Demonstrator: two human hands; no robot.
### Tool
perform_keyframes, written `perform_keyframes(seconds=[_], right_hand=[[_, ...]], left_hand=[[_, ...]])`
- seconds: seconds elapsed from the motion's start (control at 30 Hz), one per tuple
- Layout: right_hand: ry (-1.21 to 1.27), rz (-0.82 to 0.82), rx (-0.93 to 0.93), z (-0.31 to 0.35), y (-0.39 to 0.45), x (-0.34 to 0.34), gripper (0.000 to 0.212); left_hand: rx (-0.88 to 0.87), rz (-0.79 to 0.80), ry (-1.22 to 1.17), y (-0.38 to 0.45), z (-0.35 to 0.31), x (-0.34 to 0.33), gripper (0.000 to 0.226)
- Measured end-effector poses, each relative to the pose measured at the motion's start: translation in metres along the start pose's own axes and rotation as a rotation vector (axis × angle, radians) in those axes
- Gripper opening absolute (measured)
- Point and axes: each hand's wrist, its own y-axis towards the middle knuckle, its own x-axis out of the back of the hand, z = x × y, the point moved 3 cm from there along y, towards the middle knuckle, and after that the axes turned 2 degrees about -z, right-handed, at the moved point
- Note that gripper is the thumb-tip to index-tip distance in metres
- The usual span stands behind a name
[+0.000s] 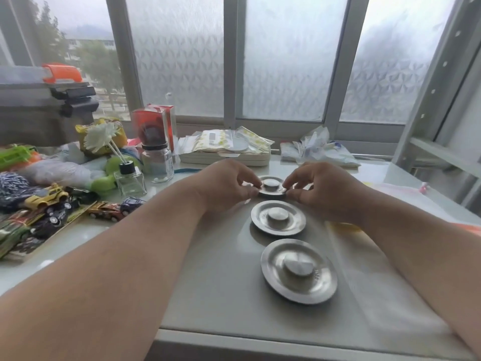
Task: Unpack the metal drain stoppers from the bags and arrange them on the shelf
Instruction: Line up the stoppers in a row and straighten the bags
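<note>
Now left hand (226, 185) and right hand (322, 190) pinch opposite rims of farthest stopper (272, 187), setting it on shelf (221, 282). Two stoppers (278, 218) (298, 270) already lined nearer. Bags (318, 149) behind; contents unclear, remaining count unknown.

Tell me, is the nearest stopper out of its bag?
Yes, out. The nearest stopper lies bare on the shelf, knob up, with no bag around it.
</note>
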Motion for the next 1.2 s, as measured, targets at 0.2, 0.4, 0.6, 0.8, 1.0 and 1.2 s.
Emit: perform_keyframes(seconds=[0.2, 0.4, 0.6, 0.8, 1.0, 1.2], right_hand=[[0.291, 0.04, 0.112, 0.002, -0.011, 0.03, 0.007], [0.325, 0.298, 0.159, 0.005, -0.021, 0.026, 0.04], [0.329, 0.339, 0.142, 0.008, -0.023, 0.018, 0.017], [0.299, 0.305, 0.118, 0.012, -0.025, 0.017, 0.021], [0.382, 0.4, 0.086, 0.022, -0.033, 0.045, 0.035], [0.11, 0.729, -0.007, 0.036, -0.052, 0.049, 0.023]], left_hand=[[0.077, -0.034, -0.23, -0.011, 0.003, 0.026, 0.017], [0.062, 0.285, -0.19, -0.025, -0.003, 0.018, 0.056], [0.077, 0.285, -0.24, -0.024, -0.002, 0.015, 0.046], [0.099, 0.245, -0.243, -0.027, -0.004, 0.016, 0.027], [0.102, 0.372, -0.332, -0.038, -0.01, 0.029, 0.049], [0.019, 0.666, 0.001, -0.064, -0.042, 0.021, 0.04]])
